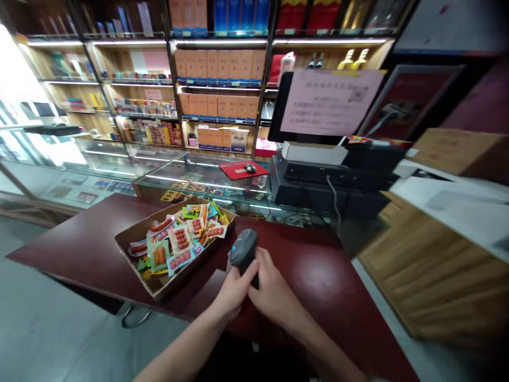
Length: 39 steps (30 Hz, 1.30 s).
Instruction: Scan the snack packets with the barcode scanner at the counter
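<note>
A dark grey barcode scanner (pixel 244 248) with a small blue light is held up over the near edge of the dark red table (pixel 314 270). My right hand (pixel 272 289) is closed around its handle from the right. On the other side my left hand (pixel 233 293) is closed against the same handle, its thumb meeting the right hand; its other fingers are mostly hidden. Left of my hands stands an open cardboard tray (pixel 159 292) heaped with small packaged sausages (pixel 181 240) and other wrapped snacks.
Beyond the table runs a glass display counter (pixel 167 168) with a red mouse pad (pixel 234 170) and a mouse. At right stand a monitor with a paper notice (pixel 330 103), a black cash drawer (pixel 326 191) and a wooden cabinet (pixel 433 270). Stocked shelves line the back wall.
</note>
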### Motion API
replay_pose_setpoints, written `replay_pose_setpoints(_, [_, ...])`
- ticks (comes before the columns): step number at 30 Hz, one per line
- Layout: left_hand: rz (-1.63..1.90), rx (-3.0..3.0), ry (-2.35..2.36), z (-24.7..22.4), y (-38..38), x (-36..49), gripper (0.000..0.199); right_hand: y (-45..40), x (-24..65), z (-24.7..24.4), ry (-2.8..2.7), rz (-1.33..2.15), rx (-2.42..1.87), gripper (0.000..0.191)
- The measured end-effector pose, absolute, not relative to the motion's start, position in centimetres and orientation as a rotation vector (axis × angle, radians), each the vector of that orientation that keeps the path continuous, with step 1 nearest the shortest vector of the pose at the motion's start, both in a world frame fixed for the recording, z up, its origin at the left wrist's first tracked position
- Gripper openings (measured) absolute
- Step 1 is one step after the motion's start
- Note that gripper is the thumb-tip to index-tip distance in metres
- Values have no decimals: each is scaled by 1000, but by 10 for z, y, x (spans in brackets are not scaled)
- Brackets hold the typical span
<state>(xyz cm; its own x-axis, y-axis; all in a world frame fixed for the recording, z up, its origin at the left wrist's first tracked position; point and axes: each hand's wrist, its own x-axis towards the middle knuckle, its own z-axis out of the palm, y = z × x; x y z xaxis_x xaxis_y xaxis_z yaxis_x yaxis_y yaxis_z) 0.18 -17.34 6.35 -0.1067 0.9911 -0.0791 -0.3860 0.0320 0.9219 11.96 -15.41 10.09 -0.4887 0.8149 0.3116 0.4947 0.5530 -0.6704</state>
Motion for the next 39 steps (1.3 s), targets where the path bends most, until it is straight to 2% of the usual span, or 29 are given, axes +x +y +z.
replay_pose_setpoints(2, [1420, 619, 960, 53, -183, 4, 56, -172, 127, 105, -2282, 582, -1112, 67])
replay_pose_setpoints(4, [1403, 573, 948, 43, -191, -2, 59, -186, 141, 119, -2341, 396, -1216, 69])
replay_pose_setpoints(6, [1381, 615, 978, 31, -197, -12, 60, -196, 156, 144, -2283, 106, -1246, 54])
replay_pose_setpoints(9, [1315, 705, 999, 12, -200, -27, 56, -211, 169, 193, -2137, -276, -1055, 29])
replay_pose_setpoints(15, [1302, 716, 907, -9, -193, -39, 49, -250, 152, 285, -1966, -747, -914, 2])
replay_pose_setpoints(20, [1300, 712, 859, -11, -194, -44, 46, -282, 134, 310, -1943, -958, -881, 16])
replay_pose_setpoints(26, [1314, 746, 877, -14, -199, -43, 43, -253, 124, 272, -2085, -670, -856, 3])
replay_pose_setpoints(29, [1324, 789, 911, -12, -199, -38, 42, -218, 103, 230, -2381, -432, -978, 23])
replay_pose_setpoints(31, [1328, 813, 968, -9, -200, -32, 40, -197, 77, 198, -2587, -325, -1043, 26])
replay_pose_setpoints(35, [1277, 843, 1091, -5, -217, -28, 39, -163, 19, 140, -2822, -378, -860, 43])
replay_pose_setpoints(39, [1107, 973, 1047, -16, -271, -51, 51, -128, -9, 106, -2903, -394, -780, 51])
